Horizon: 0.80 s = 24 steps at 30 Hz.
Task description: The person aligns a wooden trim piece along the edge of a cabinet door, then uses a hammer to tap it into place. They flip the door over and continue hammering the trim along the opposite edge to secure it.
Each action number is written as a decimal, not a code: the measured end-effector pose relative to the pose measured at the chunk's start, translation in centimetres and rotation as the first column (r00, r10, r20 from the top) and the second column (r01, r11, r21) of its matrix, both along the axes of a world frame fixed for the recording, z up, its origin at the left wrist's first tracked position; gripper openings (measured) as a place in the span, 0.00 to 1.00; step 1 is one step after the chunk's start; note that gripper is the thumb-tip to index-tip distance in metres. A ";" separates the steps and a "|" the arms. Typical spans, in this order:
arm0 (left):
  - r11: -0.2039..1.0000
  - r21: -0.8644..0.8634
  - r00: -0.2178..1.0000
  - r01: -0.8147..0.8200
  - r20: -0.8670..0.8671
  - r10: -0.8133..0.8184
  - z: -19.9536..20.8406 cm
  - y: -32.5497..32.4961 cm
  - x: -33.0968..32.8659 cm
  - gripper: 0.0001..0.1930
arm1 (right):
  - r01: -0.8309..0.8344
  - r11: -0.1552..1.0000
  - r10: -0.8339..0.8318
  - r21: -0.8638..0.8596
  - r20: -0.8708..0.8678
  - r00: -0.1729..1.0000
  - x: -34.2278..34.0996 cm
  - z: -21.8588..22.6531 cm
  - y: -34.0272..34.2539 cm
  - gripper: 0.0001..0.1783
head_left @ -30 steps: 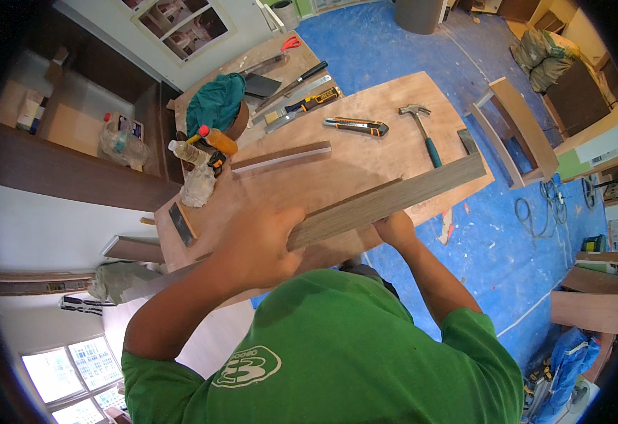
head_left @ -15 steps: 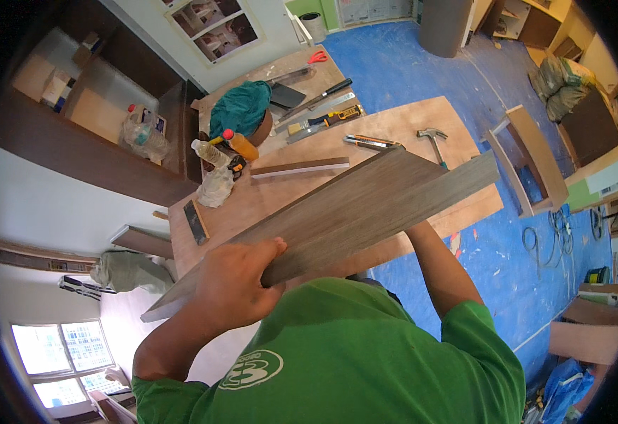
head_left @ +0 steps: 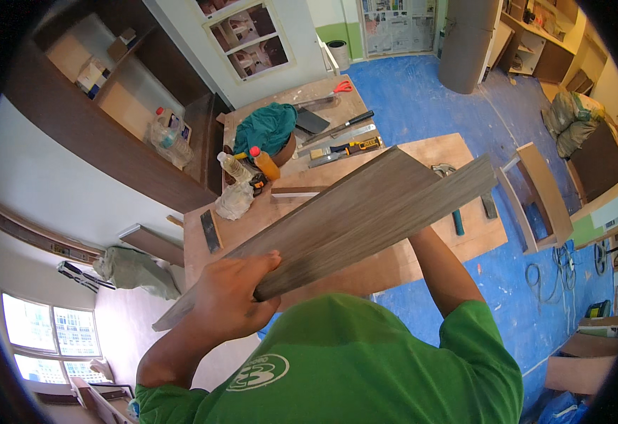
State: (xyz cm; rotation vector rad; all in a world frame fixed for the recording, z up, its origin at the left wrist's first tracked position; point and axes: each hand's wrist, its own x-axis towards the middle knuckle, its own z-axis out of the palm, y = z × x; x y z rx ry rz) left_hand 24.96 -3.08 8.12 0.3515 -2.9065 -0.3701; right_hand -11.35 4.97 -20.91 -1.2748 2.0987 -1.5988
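Observation:
A long grey-brown wood-grain board (head_left: 351, 219) is tilted above the plywood table, with two long faces meeting at an angle. My left hand (head_left: 242, 293) is closed around its near left part, thumb along the upper face. My right forearm reaches up to the board's lower edge at the right; only the wrist end of my right hand (head_left: 422, 233) shows, its fingers hidden behind the board. Beyond the board lies a hammer (head_left: 457, 222), its teal handle partly covered. A white-edged wood strip (head_left: 295, 191) is also partly hidden by the board.
The plywood table (head_left: 429, 272) also bears bottles (head_left: 265, 164), a teal cloth (head_left: 266, 129), a yellow-handled saw (head_left: 362, 146), a paintbrush (head_left: 317, 152) and red-handled scissors (head_left: 343, 87). A wooden frame (head_left: 543, 191) stands on the blue floor sheet at the right. Dark shelving (head_left: 132, 159) is on the left.
The view has shifted, so the table and its tools sit farther right and lower. The board now covers the cutter knives and part of the hammer. My left hand keeps its grip.

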 end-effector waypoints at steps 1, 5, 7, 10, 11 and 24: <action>1.000 0.017 1.000 -0.006 -0.013 0.006 0.1 -0.2 0.2 0.30 | 0.000 1.000 0.000 -0.006 0.002 1.000 0.0 0.2 -0.4 0.21; 0.996 0.082 0.998 -0.026 -0.059 0.031 0.0 -0.2 0.8 0.29 | -0.014 1.000 0.014 -0.011 0.009 1.000 0.5 0.6 -1.2 0.21; 0.997 0.075 0.997 -0.027 -0.066 0.032 0.0 -0.1 0.9 0.29 | -0.017 1.000 0.017 -0.009 0.013 1.000 0.5 0.8 -1.3 0.21; 0.999 0.022 0.996 -0.041 -0.080 0.043 -0.1 0.4 1.2 0.29 | -0.033 0.999 0.033 0.005 0.030 0.999 1.3 0.6 -1.4 0.21; 0.999 0.013 0.992 -0.051 -0.111 0.052 -0.6 0.6 1.1 0.28 | -0.037 0.999 0.036 0.011 0.044 0.998 1.9 0.2 -1.4 0.21; 0.981 0.194 0.987 -0.010 0.161 -0.022 -4.7 3.3 -3.1 0.15 | -0.103 0.953 0.041 0.286 0.215 0.976 9.3 -7.7 4.7 0.22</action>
